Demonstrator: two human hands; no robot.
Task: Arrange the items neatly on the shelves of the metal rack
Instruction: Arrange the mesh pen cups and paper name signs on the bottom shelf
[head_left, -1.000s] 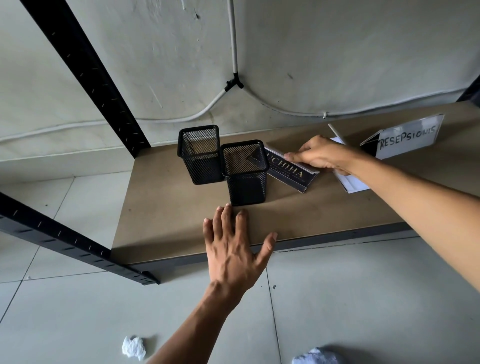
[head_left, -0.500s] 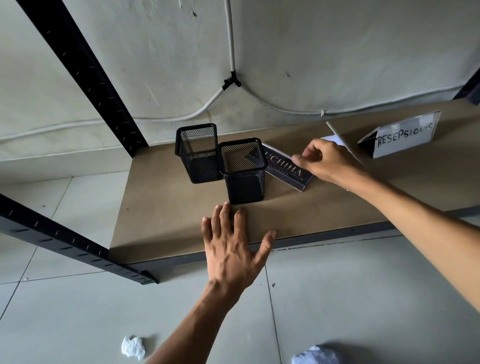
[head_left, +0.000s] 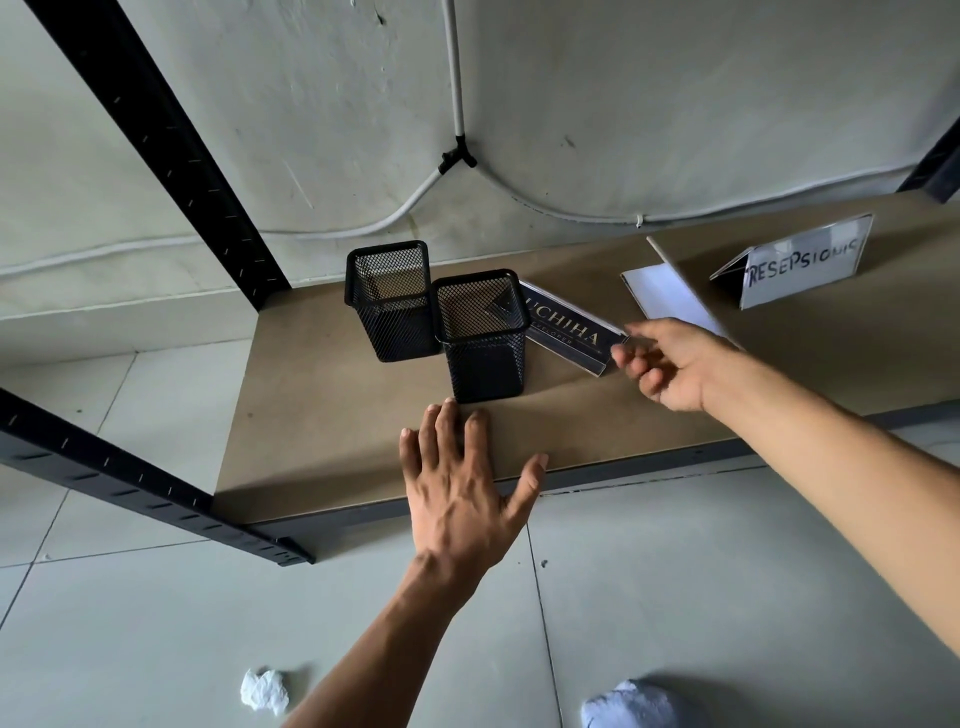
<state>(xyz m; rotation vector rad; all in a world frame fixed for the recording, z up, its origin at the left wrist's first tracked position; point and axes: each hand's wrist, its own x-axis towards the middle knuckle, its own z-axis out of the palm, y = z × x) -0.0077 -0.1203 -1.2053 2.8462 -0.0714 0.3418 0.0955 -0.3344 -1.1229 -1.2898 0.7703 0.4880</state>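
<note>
The shelf (head_left: 337, 441) of the rack (head_left: 171, 140) carries, from left to right, two mesh cups, a dark nameplate, a white card (head_left: 670, 296) and a sign (head_left: 800, 265).

**Hands.** The left hand (head_left: 462, 493) lies flat on the shelf's front edge with its fingers spread, holding nothing. Its fingertips are just in front of the near cup (head_left: 483, 338). The right hand (head_left: 670, 364) hangs over the shelf with its fingers loosely curled and grips nothing. Its fingertips are at the nameplate's right end. Contact there cannot be confirmed.

**Task item.** The nameplate (head_left: 566, 327) lies on the shelf. Its long axis runs on a diagonal, from behind the near cup at the back left toward the right hand at the front right. Its left end is hidden behind that cup. The far cup (head_left: 389, 301) touches the near cup at one corner.

**Governing relation.** The right hand is the nearer one and stands in line with the plate's free end. The left hand is cut off from the plate by the near cup. The plate sits askew to the shelf's front edge, so squaring it would probably mean swinging the free end backward. This is a judgement, not an observation.
</note>
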